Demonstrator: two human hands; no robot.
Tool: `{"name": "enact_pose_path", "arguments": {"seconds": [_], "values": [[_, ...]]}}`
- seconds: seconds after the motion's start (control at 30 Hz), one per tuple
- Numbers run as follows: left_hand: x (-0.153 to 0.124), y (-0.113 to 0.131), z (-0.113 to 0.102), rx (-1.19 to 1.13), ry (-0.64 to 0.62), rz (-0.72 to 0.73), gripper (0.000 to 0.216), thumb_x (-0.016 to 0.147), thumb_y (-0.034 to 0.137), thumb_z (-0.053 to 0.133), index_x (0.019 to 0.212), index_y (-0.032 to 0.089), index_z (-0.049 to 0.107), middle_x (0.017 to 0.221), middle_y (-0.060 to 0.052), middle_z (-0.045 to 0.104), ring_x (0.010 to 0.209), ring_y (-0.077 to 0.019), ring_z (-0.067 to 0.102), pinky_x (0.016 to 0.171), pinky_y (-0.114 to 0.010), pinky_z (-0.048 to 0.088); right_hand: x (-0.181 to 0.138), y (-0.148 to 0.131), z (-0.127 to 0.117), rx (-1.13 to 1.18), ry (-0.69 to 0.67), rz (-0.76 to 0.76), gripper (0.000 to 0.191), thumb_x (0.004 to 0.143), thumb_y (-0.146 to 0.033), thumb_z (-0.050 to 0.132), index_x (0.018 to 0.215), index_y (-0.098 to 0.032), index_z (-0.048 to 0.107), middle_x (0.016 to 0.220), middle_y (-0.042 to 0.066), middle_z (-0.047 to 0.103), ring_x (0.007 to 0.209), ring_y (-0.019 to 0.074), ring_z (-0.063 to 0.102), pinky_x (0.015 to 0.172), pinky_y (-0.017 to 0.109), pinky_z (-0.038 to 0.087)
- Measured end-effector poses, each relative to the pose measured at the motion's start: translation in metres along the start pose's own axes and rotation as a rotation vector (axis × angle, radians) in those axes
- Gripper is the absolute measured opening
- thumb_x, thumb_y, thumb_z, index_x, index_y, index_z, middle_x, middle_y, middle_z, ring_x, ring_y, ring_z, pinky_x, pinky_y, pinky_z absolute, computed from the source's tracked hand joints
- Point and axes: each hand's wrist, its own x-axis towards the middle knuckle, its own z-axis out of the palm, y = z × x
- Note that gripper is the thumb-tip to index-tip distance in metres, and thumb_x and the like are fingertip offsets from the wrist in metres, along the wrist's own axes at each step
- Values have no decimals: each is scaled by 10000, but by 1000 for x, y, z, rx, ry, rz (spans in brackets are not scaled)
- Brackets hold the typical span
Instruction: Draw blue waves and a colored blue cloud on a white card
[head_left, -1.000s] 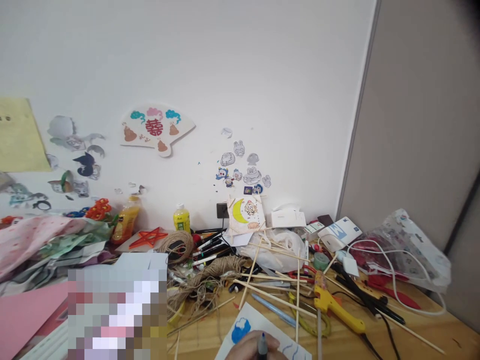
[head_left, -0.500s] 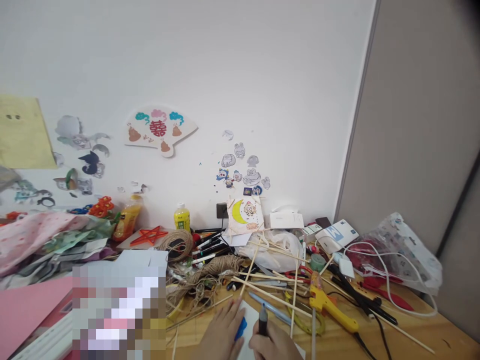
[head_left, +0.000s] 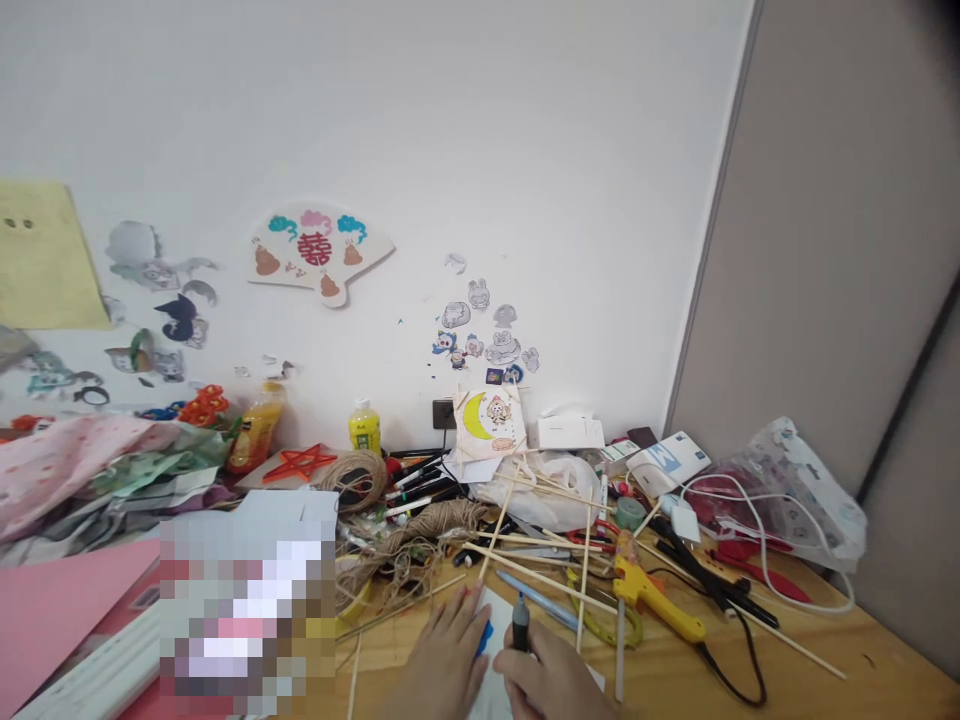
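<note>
Head view: the right hand (head_left: 553, 672) clamps a marker (head_left: 520, 630) over white paper (head_left: 502, 614) on the table (head_left: 874, 675); the left hand (head_left: 446, 655), empty and flat, should press the paper firmly against slipping

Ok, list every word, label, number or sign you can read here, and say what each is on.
"囍": in red, on the fan-shaped cutout.
"M": in blue, on the white box at right.
Too small or blurred to read surely: small red marks near the "囍"; labels on the orange bottle and yellow bottle.
</note>
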Motion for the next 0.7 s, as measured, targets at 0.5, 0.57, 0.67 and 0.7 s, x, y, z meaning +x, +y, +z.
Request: {"name": "enact_pose_path", "arguments": {"seconds": [0.5, 0.57, 0.67, 0.7], "values": [[12, 3, -97, -340, -406, 35, 648, 830, 209, 595, 1425, 309, 358, 1527, -60, 218, 1387, -277, 234, 1098, -467, 269, -2, 18, -33, 83, 127, -27, 377, 830, -98, 423, 1171, -230, 514, 1062, 79, 642, 985, 219, 622, 834, 332, 509], [12, 0, -108, -332, -498, 47, 778, 749, 303, 710, 1433, 292, 341, 1529, -95, 176, 1390, -329, 186, 1093, -522, 232, 2, 22, -40, 204, 265, 93, 231, 834, -141, 484, 1047, -223, 518, 947, 56, 635, 878, 204, 630, 784, 329, 520], [7, 7, -107, -312, -514, 18, 789, 760, 378, 713, 1440, 271, 327, 1524, -130, 151, 1393, -354, 124, 1091, -572, 165, 10, 20, -49, 303, 366, 248, 97, 859, -288, 567, 846, -239, 484, 723, -12, 563, 628, 155, 562, 597, 269, 492], [3, 13, -104, -303, -493, -2, 780, 774, 388, 700, 1444, 257, 322, 1524, -141, 134, 1393, -360, 96, 1088, -585, 153, 13, 18, -52, 335, 339, 272, 153, 877, -354, 556, 811, -242, 474, 665, -27, 538, 568, 144, 531, 551, 259, 471]]}}
